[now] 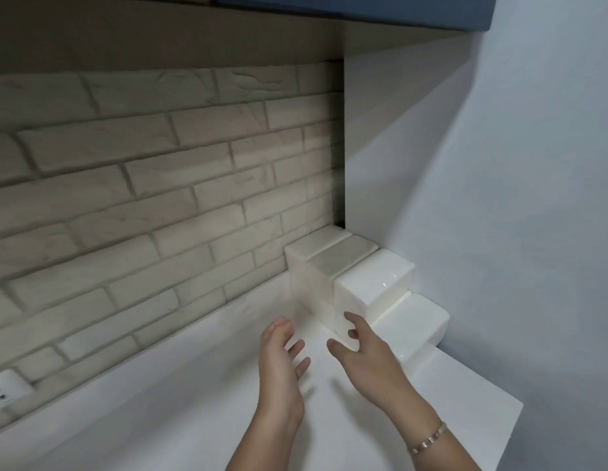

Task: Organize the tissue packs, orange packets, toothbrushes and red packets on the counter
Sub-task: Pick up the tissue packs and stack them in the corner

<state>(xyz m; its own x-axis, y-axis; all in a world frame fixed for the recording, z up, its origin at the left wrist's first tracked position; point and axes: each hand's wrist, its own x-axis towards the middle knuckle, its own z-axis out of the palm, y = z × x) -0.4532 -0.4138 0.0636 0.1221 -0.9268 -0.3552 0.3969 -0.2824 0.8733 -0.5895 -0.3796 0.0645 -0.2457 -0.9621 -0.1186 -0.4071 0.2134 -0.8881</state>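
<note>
Tissue packs, four of them, all white, stand in a row just beyond the fingertips, tucked into the corner where the brick wall meets the plain wall. Three are tall and press side to side. The fourth, nearest the right-hand fingers and to their right, sits lower, like a step. Each pack's long top face seems to run away from the fingers toward the plain wall, and the row itself runs back from the fingers into the corner.

The left hand hovers over the bench with its fingers loosely extended and a little apart. It holds nothing and lies just short of the packs. The right hand is spread wider, thumb out to the left. Its forefinger reaches the front face of the glossy third pack, though I cannot tell whether it touches or only overlaps it. Nothing is gripped in that hand either. The two hands are near each other, with a gap of bare bench between them.

One bracelet circles the right wrist. One socket sits low on the brick wall, well to the left of the left-hand fingers.
</note>
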